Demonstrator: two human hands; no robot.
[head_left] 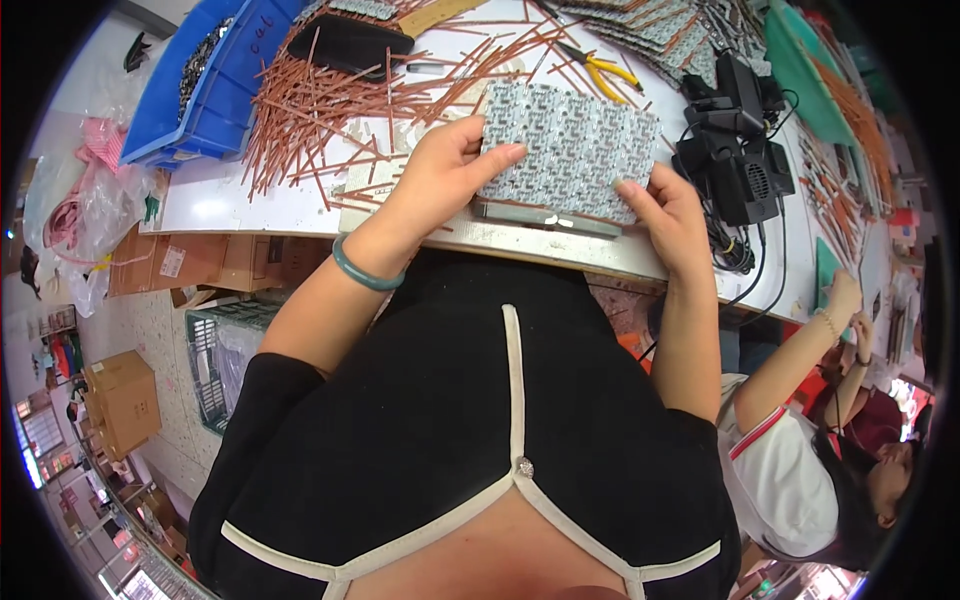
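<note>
Presently both hands are holding a grey patterned panel (pixel 570 148), a flat sheet of many small identical parts, just above the near edge of the white table (pixel 240 205). The left hand (pixel 440 175) is grasping the panel's left edge, thumb lying across its top face and the other fingers going underneath. The right hand (pixel 672 218) is pinching the lower right corner, fingers closed on the sheet. Directly beneath the panel a narrow grey strip (pixel 545 218) is lying on the table edge.

A green bangle (pixel 362 272) is sitting on the left wrist. From the panel, a heap of thin reddish-brown sticks (pixel 330 100) is spreading out at ten o'clock, with a blue bin (pixel 205 85) further off at ten o'clock. Yellow-handled pliers (pixel 605 68) are lying at one o'clock, and a black device with cables (pixel 735 160) is standing at three o'clock, just beside the panel. At four o'clock, another person's hand (pixel 843 298) is resting on the table's far right edge.
</note>
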